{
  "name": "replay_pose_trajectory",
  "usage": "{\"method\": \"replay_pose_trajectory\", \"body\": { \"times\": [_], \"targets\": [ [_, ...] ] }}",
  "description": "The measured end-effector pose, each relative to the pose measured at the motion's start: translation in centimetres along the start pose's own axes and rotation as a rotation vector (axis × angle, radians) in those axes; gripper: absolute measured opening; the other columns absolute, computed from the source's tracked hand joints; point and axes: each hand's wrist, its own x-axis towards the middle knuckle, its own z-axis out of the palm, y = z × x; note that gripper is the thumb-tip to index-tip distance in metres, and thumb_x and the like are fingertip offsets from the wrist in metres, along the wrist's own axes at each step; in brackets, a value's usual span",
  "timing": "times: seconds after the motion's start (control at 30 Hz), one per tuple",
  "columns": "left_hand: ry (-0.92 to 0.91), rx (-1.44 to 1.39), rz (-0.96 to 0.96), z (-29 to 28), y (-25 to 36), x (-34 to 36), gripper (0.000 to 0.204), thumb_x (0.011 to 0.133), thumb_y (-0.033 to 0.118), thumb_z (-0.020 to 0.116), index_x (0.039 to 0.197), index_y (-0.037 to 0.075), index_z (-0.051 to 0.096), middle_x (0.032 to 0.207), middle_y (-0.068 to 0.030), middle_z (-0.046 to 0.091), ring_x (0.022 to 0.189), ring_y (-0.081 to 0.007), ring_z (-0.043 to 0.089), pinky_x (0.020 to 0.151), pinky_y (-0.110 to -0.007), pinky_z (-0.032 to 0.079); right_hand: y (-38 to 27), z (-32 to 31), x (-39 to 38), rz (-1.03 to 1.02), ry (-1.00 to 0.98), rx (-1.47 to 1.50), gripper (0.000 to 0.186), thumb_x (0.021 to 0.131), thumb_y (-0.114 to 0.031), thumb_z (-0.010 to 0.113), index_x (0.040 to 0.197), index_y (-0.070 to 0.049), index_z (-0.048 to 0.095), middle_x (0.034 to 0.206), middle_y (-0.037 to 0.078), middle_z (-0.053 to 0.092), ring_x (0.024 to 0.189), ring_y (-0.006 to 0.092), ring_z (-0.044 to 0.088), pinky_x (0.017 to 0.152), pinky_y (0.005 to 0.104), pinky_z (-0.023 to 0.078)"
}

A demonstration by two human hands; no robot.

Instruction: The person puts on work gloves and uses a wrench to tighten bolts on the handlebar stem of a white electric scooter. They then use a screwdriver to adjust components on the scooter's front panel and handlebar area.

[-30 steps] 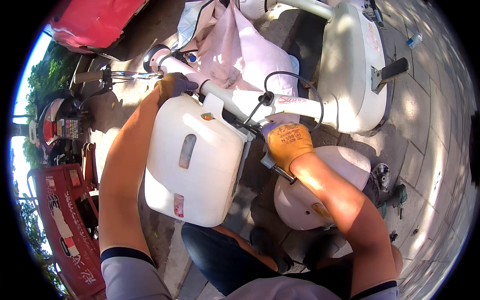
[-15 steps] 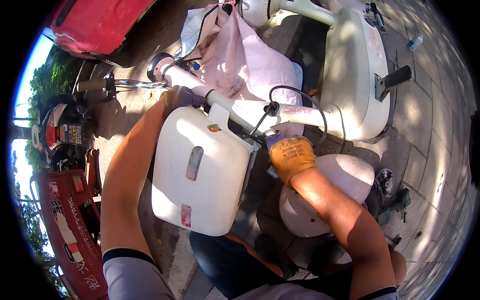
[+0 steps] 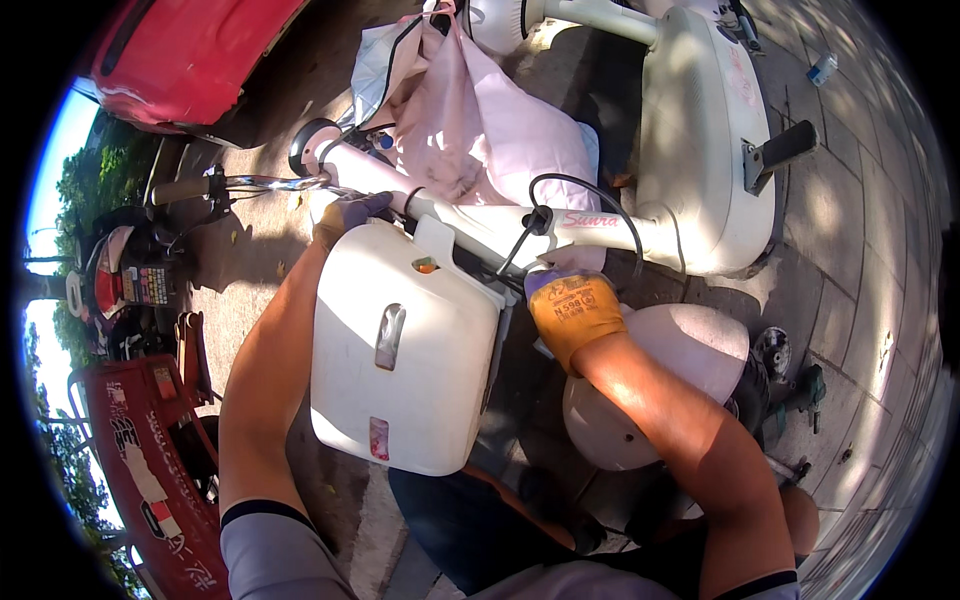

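Note:
A white electric scooter's frame tube (image 3: 480,217) runs across the middle, with a black cable (image 3: 595,184) looping above it. In front of it hangs a white plastic basket (image 3: 412,385) with slots in its face. My left hand (image 3: 347,213), gloved, is at the basket's upper left corner just below the tube, its fingers closed over the edge and partly hidden. Under the tube, right of the basket, my right hand (image 3: 573,306) in an orange and purple glove is closed, its fingertips hidden against the tube's underside. What it holds cannot be made out.
A pink cover (image 3: 490,130) drapes behind the tube. The scooter's white rear body (image 3: 700,150) lies to the right, a chrome handlebar (image 3: 265,184) to the left. Beside my right forearm are a pale rounded shell (image 3: 690,345) and a green power tool (image 3: 808,392). Red vehicles (image 3: 190,60) stand left.
The view has shifted slightly. The basket has tilted a little more upright, and my left hand has shifted a bit with it. My right hand stays under the tube, slightly turned.

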Motion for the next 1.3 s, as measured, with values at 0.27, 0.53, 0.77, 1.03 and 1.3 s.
{"method": "replay_pose_trajectory", "body": {
  "times": [0.27, 0.53, 0.77, 1.03, 1.3],
  "targets": [
    [0.057, -0.157, -0.033, 0.2, 3.3, 0.2, 0.037, 0.095, 0.022, 0.072, 0.121, -0.003, 0.068, 0.101, -0.0121, 0.075, 0.09, -0.0173, 0.072, 0.078, -0.033, 0.058, 0.6, 0.4, -0.4, 0.036, 0.043, -0.006, 0.025, 0.077, -0.008, 0.073, 0.103, -0.005, 0.072, 0.102, 0.016, 0.073, 0.098, 0.0339, 0.072, 0.081, 0.0465, 0.056],
    [0.1, -0.191, 0.127, -0.6, 0.6, 0.5, 0.036, 0.092, 0.017, 0.075, 0.119, -0.005, 0.069, 0.104, -0.0146, 0.075, 0.091, -0.0178, 0.072, 0.083, -0.031, 0.058, 0.8, 1.1, -0.1, 0.014, 0.099, -0.01, 0.019, 0.077, -0.008, 0.071, 0.096, -0.007, 0.075, 0.098, 0.015, 0.074, 0.093, 0.0329, 0.074, 0.077, 0.0437, 0.057],
    [0.174, 0.299, 0.089, -0.7, 1.3, 0.8, 0.034, 0.089, 0.019, 0.079, 0.115, -0.003, 0.073, 0.103, -0.0136, 0.077, 0.091, -0.0174, 0.072, 0.084, -0.031, 0.058, 0.1, 0.1, -0.5, 0.001, 0.237, -0.055, 0.029, 0.08, -0.013, 0.069, 0.108, -0.006, 0.07, 0.103, 0.015, 0.073, 0.105, 0.0318, 0.07, 0.088, 0.0423, 0.054],
    [0.143, 0.333, 0.229, -0.7, -0.5, 1.7, 0.036, 0.087, 0.021, 0.078, 0.113, -0.003, 0.074, 0.104, -0.0133, 0.078, 0.092, -0.0172, 0.073, 0.082, -0.032, 0.058, -3.5, -1.5, 3.2, 0.121, 0.057, 0.257, 0.058, 0.102, -0.037, 0.046, 0.146, 0.001, 0.049, 0.123, 0.027, 0.068, 0.122, 0.0448, 0.06, 0.106, 0.0473, 0.045],
    [-0.02, 0.127, 0.016, 0.6, 2.6, 1.8, 0.031, 0.089, 0.017, 0.072, 0.118, 0.009, 0.075, 0.117, -0.0047, 0.075, 0.102, -0.018, 0.07, 0.091, -0.033, 0.056, -3.3, -1.6, 7.2, 0.174, -0.047, 0.489, 0.087, 0.099, -0.068, 0.041, 0.14, 0.008, 0.054, 0.114, 0.03, 0.071, 0.113, 0.0435, 0.067, 0.101, 0.0449, 0.05]
  ]
}}
